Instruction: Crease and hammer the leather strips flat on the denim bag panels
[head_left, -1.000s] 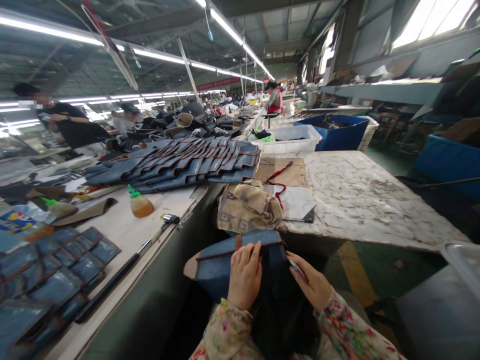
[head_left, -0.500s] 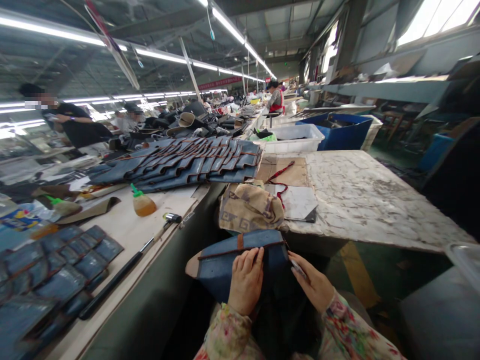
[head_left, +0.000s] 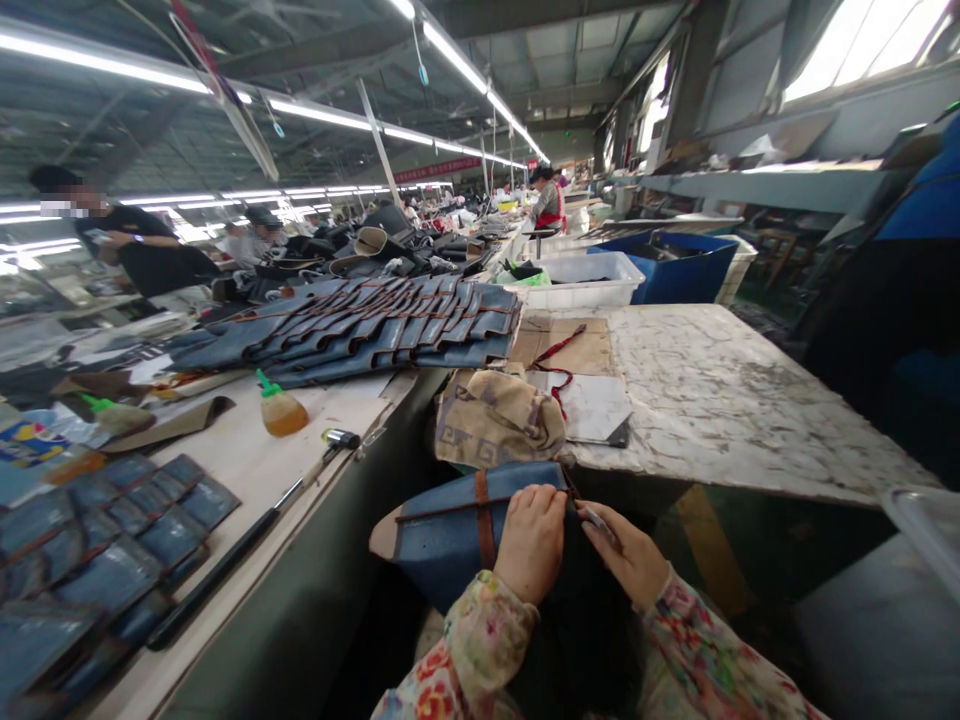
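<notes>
While the right hand keeps about the same spot, the left hand has slid along the blue piece towards its right end, uncovering more of the brown strap that it partly hid half a second ago. Both hands are now near each other at that end — which suggests that the work is centred on this edge rather than on the strap. A person in blue and black also fills more of the right side.

The left hand's fingers lie together, bent over the piece's upper edge and, by the look of it, clamped on it; the thumb is hidden. The right hand's fingers are closed on a small pale tool, its tip just beside the piece's right end; whether it touches, I cannot tell.

The blue piece sits in front of the person, just on the near side of a patterned cloth at the table edge — what bears it from below is too dark to see.
</notes>
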